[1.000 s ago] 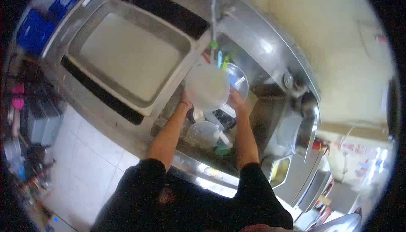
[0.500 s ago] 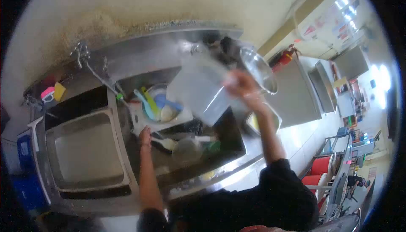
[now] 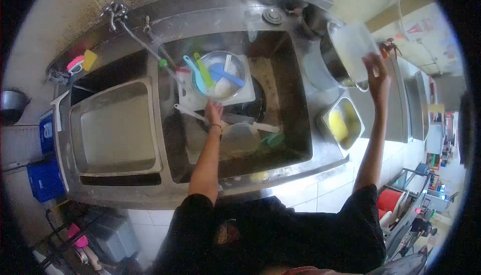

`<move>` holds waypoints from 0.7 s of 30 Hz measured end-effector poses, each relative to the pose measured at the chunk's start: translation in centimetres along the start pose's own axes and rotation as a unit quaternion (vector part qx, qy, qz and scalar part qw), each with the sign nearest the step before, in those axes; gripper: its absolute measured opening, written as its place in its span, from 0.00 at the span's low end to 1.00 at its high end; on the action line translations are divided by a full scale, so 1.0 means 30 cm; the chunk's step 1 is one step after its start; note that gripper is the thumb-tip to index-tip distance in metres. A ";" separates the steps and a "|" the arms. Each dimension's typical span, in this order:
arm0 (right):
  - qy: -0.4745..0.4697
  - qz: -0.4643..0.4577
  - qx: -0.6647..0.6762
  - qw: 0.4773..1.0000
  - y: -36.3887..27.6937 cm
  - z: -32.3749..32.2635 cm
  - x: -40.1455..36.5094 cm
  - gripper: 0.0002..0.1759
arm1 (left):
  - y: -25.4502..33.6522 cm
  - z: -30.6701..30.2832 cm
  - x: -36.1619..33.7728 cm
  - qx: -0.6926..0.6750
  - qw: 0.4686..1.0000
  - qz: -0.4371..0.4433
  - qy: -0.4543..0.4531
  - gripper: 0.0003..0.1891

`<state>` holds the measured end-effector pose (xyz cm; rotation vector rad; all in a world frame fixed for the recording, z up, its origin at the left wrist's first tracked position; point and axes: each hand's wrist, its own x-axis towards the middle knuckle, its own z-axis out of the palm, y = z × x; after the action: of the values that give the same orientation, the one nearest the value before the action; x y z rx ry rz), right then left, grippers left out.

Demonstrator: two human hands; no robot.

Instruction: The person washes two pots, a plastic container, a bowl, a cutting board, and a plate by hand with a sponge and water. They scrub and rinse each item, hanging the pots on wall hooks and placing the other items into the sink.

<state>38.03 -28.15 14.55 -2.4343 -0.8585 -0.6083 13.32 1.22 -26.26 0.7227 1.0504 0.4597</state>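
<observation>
1. Reaches with the left hand (image 3: 214, 110) into the sink basin (image 3: 299, 109), left of its middle, with fingers at the near edge of a white board (image 3: 248, 92). Cannot tell whether only touching that edge or pinching it.
2. Stretches out the right hand (image 3: 377, 72) well beyond the right wall of the sink basin, with bent fingers at the edge of a translucent container (image 3: 355, 44). Cannot tell whether clasping that edge or merely resting against it.
3. Shows the translucent container to the right of the sink basin, tilted, overlapping a steel vessel (image 3: 333, 57) in this view.
4. Has the white board lying in the far left part of the sink basin, under a steel bowl (image 3: 240, 69) with a light-blue utensil (image 3: 202, 83), a green utensil (image 3: 201, 69) and a dark-blue utensil (image 3: 231, 77) in it.
5. Includes, in the near half of the sink basin, a round translucent vessel (image 3: 240, 139), with a green cup (image 3: 273, 139) to its right.
6. Takes in a large tray (image 3: 154, 129) just left of the sink basin, plus a tap (image 3: 117, 14) and a yellow sponge (image 3: 89, 60) beyond the far left corner of the sink basin.
7. Shows, just right of the sink basin, a metal pan (image 3: 353, 114) with something yellow (image 3: 338, 126) inside.
</observation>
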 end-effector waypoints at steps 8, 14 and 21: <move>0.092 -0.124 -0.087 0.984 -0.152 0.033 -0.053 0.14 | 0.136 0.081 0.046 -0.016 0.997 -0.063 0.042 0.33; -0.219 -0.060 0.173 0.958 -0.449 0.561 -0.333 0.22 | 0.143 -0.025 -0.061 -0.092 0.993 -0.065 -0.025 0.36; -0.372 -0.430 0.064 0.820 -0.666 1.279 -0.585 0.25 | 0.200 -0.241 -0.192 0.079 0.991 -0.110 0.022 0.32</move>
<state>21.72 -0.44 -19.30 -2.0264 -2.2777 0.1965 4.26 3.83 -20.54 0.7288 1.2035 0.2051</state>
